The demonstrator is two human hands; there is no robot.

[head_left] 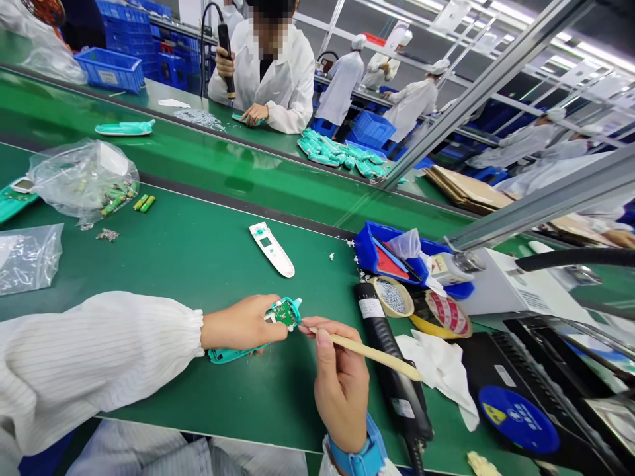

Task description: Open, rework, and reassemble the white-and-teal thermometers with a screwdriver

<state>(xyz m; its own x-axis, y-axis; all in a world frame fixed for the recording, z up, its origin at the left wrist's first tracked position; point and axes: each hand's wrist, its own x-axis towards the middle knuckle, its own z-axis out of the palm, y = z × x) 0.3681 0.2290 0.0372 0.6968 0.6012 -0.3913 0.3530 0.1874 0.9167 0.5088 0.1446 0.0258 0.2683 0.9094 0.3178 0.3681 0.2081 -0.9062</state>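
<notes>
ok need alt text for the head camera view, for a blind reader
A left hand holds a small green circuit board in a teal plastic case, while a right hand holds a wooden stick up to it, above a green workbench.

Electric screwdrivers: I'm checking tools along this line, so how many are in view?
2. One screwdriver lies on the green bench beside the person's right hand; a co-worker's hand holds the other screwdriver across the bench. Others may be hidden.
</notes>
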